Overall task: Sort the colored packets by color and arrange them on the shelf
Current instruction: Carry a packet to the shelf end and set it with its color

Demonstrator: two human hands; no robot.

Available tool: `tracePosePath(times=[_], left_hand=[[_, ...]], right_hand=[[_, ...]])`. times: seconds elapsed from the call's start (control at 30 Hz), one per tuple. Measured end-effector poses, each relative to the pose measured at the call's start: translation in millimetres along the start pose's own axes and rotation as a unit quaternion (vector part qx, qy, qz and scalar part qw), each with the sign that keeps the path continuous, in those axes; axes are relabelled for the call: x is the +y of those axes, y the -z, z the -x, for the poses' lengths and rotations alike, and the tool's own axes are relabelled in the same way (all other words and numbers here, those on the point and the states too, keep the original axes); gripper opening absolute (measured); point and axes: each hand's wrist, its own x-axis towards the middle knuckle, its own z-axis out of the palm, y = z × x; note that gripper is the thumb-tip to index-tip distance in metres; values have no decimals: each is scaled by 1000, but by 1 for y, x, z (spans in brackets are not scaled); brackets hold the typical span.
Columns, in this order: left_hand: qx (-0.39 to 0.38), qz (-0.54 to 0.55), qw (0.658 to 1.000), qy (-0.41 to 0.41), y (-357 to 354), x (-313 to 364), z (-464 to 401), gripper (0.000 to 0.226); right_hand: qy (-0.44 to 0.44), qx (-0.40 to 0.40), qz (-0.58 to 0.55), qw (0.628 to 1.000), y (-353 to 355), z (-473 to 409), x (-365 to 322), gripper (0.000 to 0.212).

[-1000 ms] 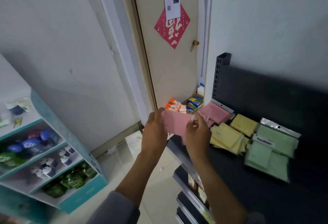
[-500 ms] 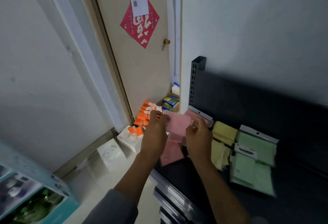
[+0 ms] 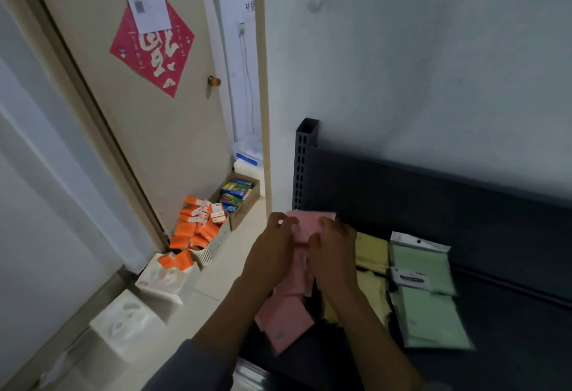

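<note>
Pink packet (image 3: 309,225) up at the shelf's (image 3: 510,356) left end, pinched between both hands, left hand (image 3: 272,254) and right hand (image 3: 332,254), over more pink packets (image 3: 283,318); yellow packets (image 3: 371,248) and green packets (image 3: 430,313) lie beside.

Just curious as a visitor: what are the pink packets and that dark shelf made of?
Pink packets: probably thin plastic film or paper, matte; they lie flat and look limp. Dark shelf: likely painted metal, matte, judging by its slotted upright post.

Pink packets (image 3: 286,313), yellow packets (image 3: 371,248), green packets (image 3: 428,298) grouped on shelf (image 3: 510,344).
</note>
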Motion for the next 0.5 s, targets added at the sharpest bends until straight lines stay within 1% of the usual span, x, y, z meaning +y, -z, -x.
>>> tracePosePath(times=[0.07, 0.1, 0.17, 0.27, 0.3, 0.37, 0.4, 0.43, 0.5], left_hand=[[-20, -7, 1000, -11, -5, -9, -5, 33], [-23, -4, 1000, -15, -7, -13, -7, 30], [-19, -6, 999, -34, -8, -17, -12, 26], [-5, -24, 999, -41, -7, -19, -17, 24], [8, -28, 999, -43, -7, -19, -18, 23], [27, -8, 998, -50, -7, -17, -21, 18], [30, -4, 997, -64, -7, -16, -22, 14], [30, -10, 996, -82, -8, -14, -24, 11], [33, 4, 994, -105, -10, -12, -25, 8]], right_hand=[[-21, -10, 44, 999, -12, -4, 5, 55], [-30, -12, 55, 998, -16, -4, 7, 55], [-46, -11, 57, 997, -17, 0, 6, 49], [-41, -3, 42, 998, -15, 2, 4, 33], [-38, 0, 37, 999, -15, 1, 2, 33], [-30, 16, 27, 999, -16, -2, -1, 48], [-17, 30, 26, 999, -16, -3, 0, 56], [-5, 41, 30, 999, -15, -4, 0, 60], [16, 68, 21, 997, -11, -4, -2, 53]])
